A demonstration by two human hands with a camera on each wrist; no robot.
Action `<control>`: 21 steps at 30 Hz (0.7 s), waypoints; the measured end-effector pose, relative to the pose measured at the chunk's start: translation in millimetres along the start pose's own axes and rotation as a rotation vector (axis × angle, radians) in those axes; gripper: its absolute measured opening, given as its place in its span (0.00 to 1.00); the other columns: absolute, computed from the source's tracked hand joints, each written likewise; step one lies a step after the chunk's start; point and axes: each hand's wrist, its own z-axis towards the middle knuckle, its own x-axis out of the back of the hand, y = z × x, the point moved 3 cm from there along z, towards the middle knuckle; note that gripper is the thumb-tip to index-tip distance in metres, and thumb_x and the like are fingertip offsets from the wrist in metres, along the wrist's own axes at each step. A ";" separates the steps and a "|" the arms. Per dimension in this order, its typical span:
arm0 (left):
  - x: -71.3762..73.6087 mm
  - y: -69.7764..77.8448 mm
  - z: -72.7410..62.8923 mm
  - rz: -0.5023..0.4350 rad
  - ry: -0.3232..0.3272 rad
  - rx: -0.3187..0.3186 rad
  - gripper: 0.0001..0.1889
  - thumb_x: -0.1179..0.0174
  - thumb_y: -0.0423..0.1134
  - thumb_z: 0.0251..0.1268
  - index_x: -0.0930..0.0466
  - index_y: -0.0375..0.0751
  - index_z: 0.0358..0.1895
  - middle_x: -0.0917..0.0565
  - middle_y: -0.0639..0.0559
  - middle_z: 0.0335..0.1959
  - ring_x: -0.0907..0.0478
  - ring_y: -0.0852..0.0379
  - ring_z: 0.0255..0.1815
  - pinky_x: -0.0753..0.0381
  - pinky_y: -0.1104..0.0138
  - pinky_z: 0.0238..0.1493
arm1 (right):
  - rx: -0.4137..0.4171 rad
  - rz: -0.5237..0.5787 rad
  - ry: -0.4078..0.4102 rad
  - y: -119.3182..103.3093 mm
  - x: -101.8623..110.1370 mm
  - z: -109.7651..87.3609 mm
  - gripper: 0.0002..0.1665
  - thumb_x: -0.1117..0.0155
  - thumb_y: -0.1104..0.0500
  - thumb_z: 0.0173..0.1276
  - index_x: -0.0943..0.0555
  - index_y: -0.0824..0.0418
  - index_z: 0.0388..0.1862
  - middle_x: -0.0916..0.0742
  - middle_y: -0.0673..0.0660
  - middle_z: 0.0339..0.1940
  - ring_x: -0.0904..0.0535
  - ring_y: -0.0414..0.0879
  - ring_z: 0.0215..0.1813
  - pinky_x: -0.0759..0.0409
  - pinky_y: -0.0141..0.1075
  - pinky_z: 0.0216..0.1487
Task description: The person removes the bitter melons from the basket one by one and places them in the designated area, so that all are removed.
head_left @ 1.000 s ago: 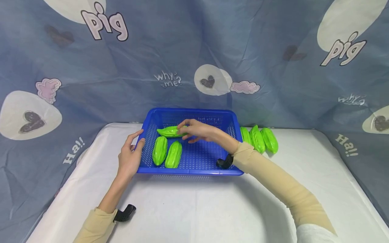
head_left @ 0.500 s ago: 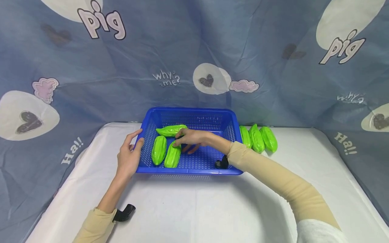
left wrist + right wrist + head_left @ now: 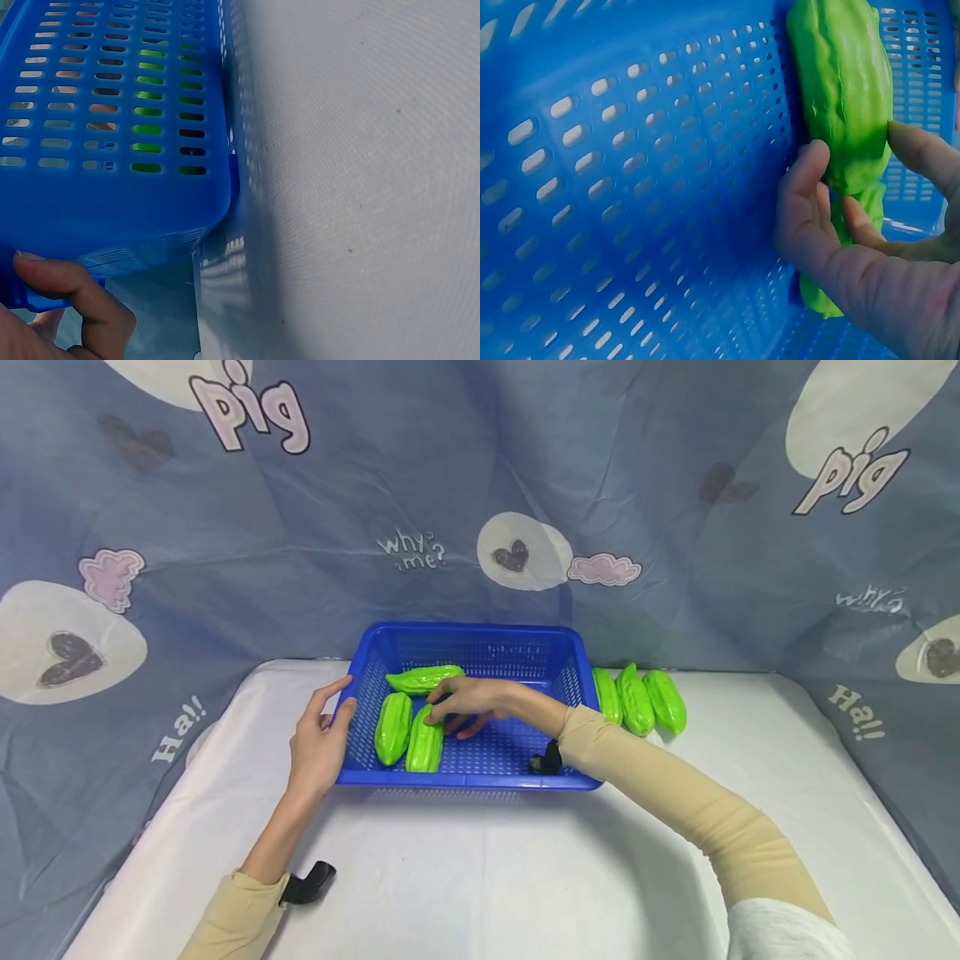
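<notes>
Right wrist: gourd (image 3: 845, 90) in pinching hand (image 3: 881, 281)

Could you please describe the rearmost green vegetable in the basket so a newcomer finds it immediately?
On the white table sits a blue basket. Toward its left side lie three green vegetables. The rearmost one is yours: it alone lies crosswise.

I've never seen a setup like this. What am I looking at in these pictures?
There is no machine: these are a person's bare left hand and right hand. The wide view comes from a camera worn on the head; the two close-ups come from cameras on the wrists. On the white-covered table sits a blue plastic basket holding three green ridged gourds; three more gourds lie to its right. The left hand holds the basket's rim; the right hand pinches the front-right gourd inside.
</notes>
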 end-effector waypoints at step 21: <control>-0.8 -0.7 0.1 -0.004 -0.014 0.018 0.27 0.54 0.59 0.87 0.34 0.66 0.83 0.13 0.35 0.51 0.20 0.60 0.38 0.23 0.65 0.37 | 0.035 0.074 -0.064 -2.3 0.9 0.4 0.37 0.32 0.55 0.78 0.33 0.59 0.81 0.16 0.57 0.65 0.15 0.54 0.64 0.11 0.45 0.55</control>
